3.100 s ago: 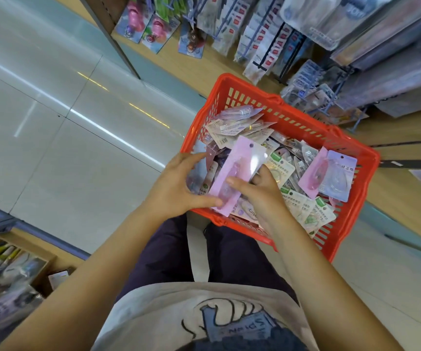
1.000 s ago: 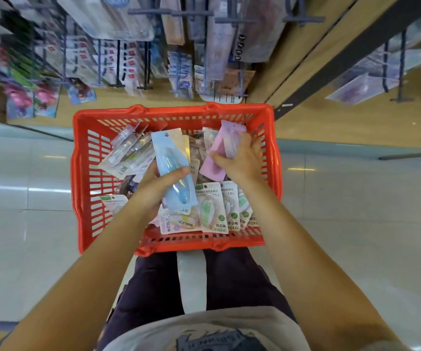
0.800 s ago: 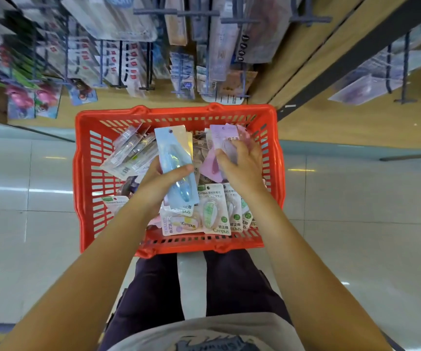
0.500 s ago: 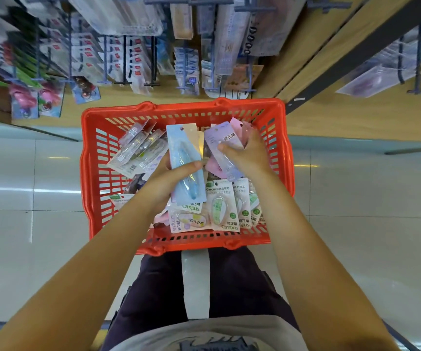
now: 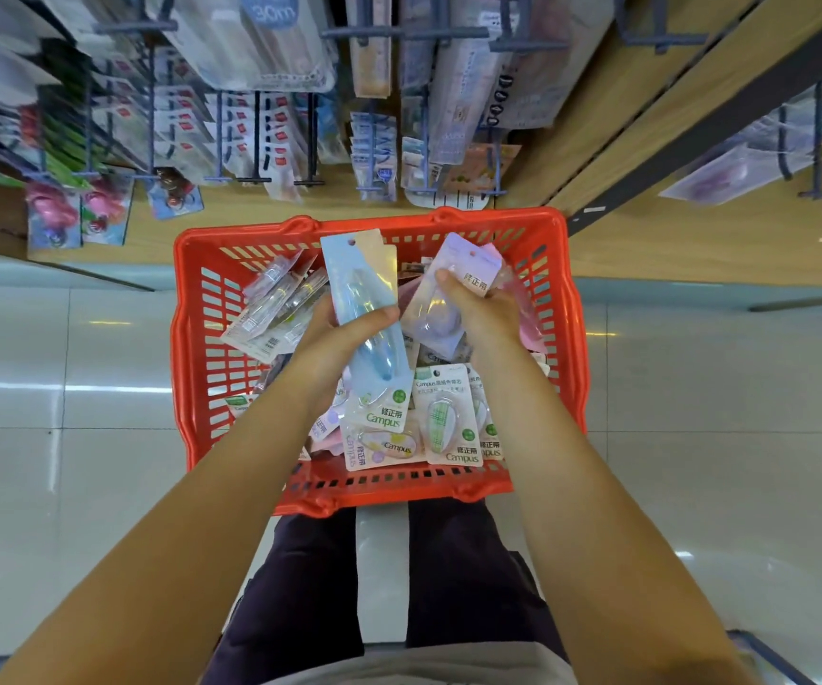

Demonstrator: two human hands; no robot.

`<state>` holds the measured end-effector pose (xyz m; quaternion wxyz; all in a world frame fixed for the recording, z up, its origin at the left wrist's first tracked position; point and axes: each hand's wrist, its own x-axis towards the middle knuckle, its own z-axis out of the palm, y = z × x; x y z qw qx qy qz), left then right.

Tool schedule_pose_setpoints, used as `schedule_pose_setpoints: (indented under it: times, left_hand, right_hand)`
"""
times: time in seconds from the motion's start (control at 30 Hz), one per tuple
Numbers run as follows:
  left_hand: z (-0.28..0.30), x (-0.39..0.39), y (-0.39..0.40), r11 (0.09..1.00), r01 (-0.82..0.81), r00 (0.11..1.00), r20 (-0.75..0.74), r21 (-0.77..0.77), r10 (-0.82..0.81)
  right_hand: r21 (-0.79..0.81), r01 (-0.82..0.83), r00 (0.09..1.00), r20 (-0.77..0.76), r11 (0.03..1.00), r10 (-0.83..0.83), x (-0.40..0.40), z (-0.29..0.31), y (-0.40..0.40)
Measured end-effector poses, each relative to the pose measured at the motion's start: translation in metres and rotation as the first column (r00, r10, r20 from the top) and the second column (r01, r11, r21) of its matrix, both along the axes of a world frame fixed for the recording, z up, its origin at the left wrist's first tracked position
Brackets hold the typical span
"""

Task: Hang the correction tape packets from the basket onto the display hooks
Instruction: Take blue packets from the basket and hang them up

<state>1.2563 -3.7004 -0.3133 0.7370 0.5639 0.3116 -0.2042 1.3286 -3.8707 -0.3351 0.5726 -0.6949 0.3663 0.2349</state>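
Note:
A red plastic basket (image 5: 191, 348) sits on the floor in front of my knees, filled with several correction tape packets (image 5: 448, 417). My left hand (image 5: 335, 338) grips a long light-blue packet (image 5: 364, 299) upright over the basket, with another packet stacked behind it. My right hand (image 5: 483, 309) holds a lilac packet (image 5: 453, 274) with pink packets (image 5: 530, 318) behind it, above the basket's right side. Display hooks (image 5: 261, 180) with hanging stationery stick out from the wooden wall beyond the basket.
Pale glossy floor tiles (image 5: 53, 437) spread to both sides of the basket. More hooks (image 5: 814, 190) with clear packets hang on the wooden panel at the right. My dark trouser legs (image 5: 310, 575) are just behind the basket.
The view swung from the aisle to face the display wall. My left hand took up the blue packet. My right hand gathered the lilac packet onto the pink ones and lifted them.

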Motion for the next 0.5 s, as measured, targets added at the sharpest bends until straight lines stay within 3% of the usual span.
schedule_pose_setpoints:
  times: [0.27, 0.5]
  left_hand:
    - [0.005, 0.006, -0.013, 0.992, 0.075, 0.995, -0.059, -0.1, -0.082]
    - [-0.002, -0.002, -0.006, 0.997, 0.012, 0.997, -0.081, -0.079, -0.019]
  right_hand:
    - [0.008, 0.057, 0.998, 0.004, 0.998, -0.057, -0.004, -0.003, 0.018]
    - [0.208, 0.269, 0.963, -0.084, 0.94, -0.257, -0.009, -0.006, 0.007]
